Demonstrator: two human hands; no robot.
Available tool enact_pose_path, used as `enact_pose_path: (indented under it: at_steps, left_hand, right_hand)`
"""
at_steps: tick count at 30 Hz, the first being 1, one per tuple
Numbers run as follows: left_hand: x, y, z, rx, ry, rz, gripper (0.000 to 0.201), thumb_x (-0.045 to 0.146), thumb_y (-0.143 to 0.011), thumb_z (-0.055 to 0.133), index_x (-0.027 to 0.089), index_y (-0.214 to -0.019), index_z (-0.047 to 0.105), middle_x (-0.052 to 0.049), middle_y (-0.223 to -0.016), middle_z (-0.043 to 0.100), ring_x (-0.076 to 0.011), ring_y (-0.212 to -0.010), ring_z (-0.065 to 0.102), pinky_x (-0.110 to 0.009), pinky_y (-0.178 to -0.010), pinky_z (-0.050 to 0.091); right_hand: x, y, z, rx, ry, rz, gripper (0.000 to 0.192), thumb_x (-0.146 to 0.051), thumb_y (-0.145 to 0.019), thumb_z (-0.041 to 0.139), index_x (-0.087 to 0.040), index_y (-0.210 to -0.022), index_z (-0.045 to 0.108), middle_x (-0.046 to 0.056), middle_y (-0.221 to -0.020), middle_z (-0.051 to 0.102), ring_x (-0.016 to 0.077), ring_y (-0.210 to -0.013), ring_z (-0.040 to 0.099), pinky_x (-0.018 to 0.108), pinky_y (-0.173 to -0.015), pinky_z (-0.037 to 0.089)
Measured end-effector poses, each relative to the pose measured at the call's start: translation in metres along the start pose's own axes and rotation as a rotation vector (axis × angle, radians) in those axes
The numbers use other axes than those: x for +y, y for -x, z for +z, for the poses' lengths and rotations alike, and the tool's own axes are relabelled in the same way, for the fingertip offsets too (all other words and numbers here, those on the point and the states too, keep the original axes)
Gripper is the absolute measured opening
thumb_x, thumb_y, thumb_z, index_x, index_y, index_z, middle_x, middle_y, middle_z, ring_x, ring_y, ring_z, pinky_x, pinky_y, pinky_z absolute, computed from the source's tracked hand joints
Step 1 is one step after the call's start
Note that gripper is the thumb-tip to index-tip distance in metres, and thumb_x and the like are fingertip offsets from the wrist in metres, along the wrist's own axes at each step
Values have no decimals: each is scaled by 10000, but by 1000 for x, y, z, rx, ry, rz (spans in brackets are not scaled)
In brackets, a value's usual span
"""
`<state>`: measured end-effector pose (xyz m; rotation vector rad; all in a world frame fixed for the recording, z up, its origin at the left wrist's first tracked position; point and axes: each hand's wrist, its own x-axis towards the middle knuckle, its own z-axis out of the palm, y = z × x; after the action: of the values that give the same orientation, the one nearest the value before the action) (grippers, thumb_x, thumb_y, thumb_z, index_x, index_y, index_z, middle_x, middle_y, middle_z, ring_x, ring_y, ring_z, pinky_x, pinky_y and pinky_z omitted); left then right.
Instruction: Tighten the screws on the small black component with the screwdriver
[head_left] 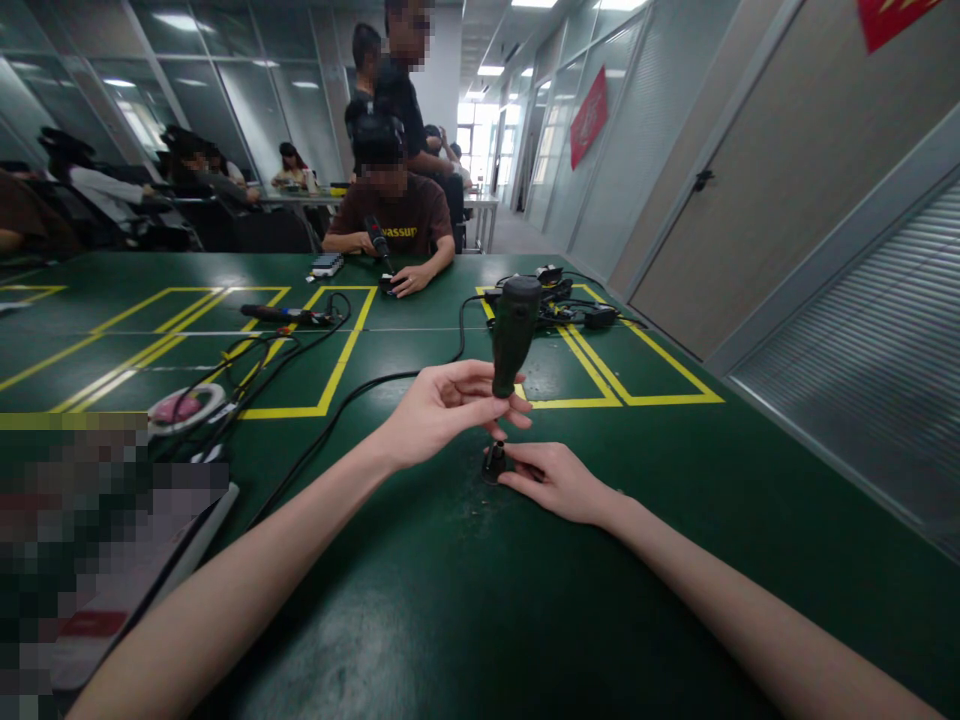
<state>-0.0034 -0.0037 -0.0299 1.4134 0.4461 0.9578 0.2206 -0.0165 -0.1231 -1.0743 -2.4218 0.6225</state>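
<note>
My left hand (450, 405) grips a dark green electric screwdriver (513, 330) by its lower body and holds it upright, tip down. A black cable runs from its top across the table. The tip meets a small black part (493, 463) on the green table (465, 600). My right hand (555, 480) rests flat on the table and pinches that small part at its base with the fingertips.
A person in a brown shirt (401, 222) sits across the table holding a similar tool. Cables, a second screwdriver (281, 314) and a power supply (559, 300) lie on the far side. A pink tape roll (184, 408) sits at left. A wall runs along the right.
</note>
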Motion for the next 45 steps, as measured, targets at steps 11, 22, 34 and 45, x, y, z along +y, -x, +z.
enact_pose_path:
  at_steps: [11, 22, 34, 45]
  left_hand:
    - [-1, 0, 2, 25, 47, -4, 424, 258, -817, 861, 184, -1058, 520, -82, -929, 819, -235, -834, 804, -275, -672, 602]
    - [1, 0, 1, 1, -14, -7, 304, 262, -845, 810, 121, -1093, 703, -121, -993, 810, -227, -875, 794, -283, -709, 610]
    - [-1, 0, 2, 23, 39, -19, 416, 265, -799, 875, 172, -1047, 554, -92, -932, 818, -247, -858, 803, -293, -698, 609]
    - [1, 0, 1, -5, -1, -9, 297, 250, -846, 810, 123, -1096, 713, -121, -999, 813, -223, -883, 794, -269, -700, 603]
  right_hand:
    - [0, 0, -1, 2, -4, -6, 321, -452, -1033, 550, -184, -911, 678, -15, -669, 605, 131, -561, 491, 253, -578, 317]
    - [0, 0, -1, 1, 1, -7, 304, -433, -1029, 566, -174, -919, 679, -13, -678, 603, 131, -573, 503, 249, -586, 322]
    - [2, 1, 1, 7, 5, -6, 348, -468, -1038, 546, -177, -907, 686, -13, -666, 604, 131, -560, 489, 254, -583, 321]
    - [-1, 0, -2, 1, -7, -4, 311, -427, -1031, 567, -172, -889, 675, -22, -659, 585, 126, -559, 484, 251, -580, 318]
